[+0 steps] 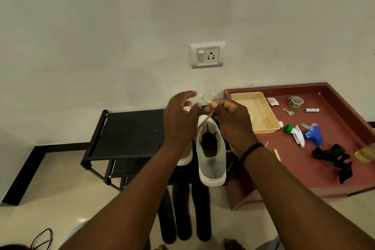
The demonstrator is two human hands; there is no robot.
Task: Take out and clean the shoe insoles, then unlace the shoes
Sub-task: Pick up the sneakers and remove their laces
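Matt grey cloth shoe (212,156), glossy floor tiles (60,184), smooth plastic tray (261,115).

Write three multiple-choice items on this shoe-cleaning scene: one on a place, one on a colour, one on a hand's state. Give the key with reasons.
1. Where do the dark insoles lie?
A. on the floor below the rack
B. in the yellow tray
C. on the red table

2. What colour is the spray nozzle on the red table?
A. orange
B. blue
C. black

3. What is the right hand doing?
A. resting flat on the table
B. holding keys
C. pinching the shoelace

Key: 1 A, they lie on the tiles under the black rack; 2 B, its body is blue; 3 C, its fingers curl round the lace above the grey shoe.
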